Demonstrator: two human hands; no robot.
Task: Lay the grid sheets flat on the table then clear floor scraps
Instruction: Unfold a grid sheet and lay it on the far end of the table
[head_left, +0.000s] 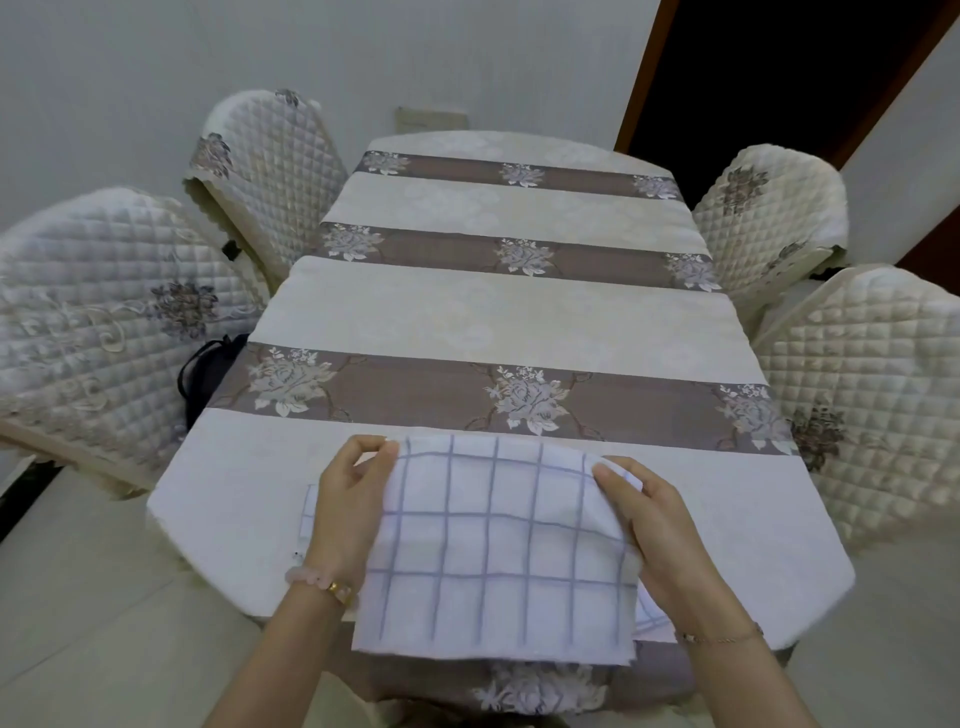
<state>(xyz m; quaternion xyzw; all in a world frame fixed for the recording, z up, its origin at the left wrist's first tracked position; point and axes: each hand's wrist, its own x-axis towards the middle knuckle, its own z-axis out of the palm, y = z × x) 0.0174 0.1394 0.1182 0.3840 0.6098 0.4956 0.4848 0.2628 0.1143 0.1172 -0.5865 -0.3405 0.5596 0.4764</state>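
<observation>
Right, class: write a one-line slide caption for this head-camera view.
Grid sheet pinched at its far corners by left hand and right hand over a floral-striped tablecloth.

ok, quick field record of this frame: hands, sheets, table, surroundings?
top grid sheet: far edge raised, near edge overhangs table
left hand: pinches its far-left corner
right hand: grips its far-right corner
lower grid sheet: underneath, edges showing left and right
table: striped floral cloth
chairs: four, quilted covers
</observation>
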